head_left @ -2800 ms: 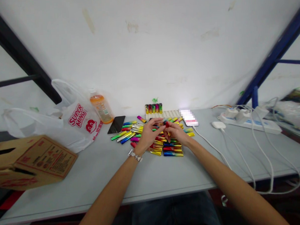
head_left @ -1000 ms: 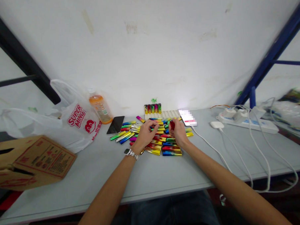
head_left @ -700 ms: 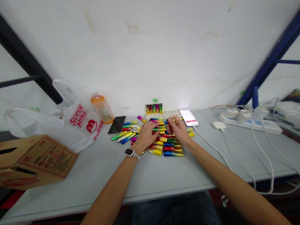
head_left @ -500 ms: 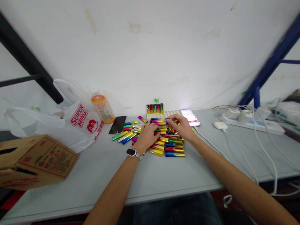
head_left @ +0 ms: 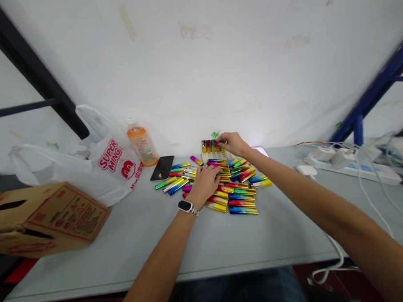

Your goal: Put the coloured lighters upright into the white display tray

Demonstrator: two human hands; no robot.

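Bare right hand moved from loose, shiny multicoloured metallic tubes to white studded rack

Grey flat tabletop stretches from the tubes to its six-o'clock edge. The nearest tubes point three-to-nine; the bare left hand rests on the pile, fingers bent, grip unclear. At twelve, short upright tubes line the rack; right fingertips bunch at their three-o'clock end, pinch hidden.
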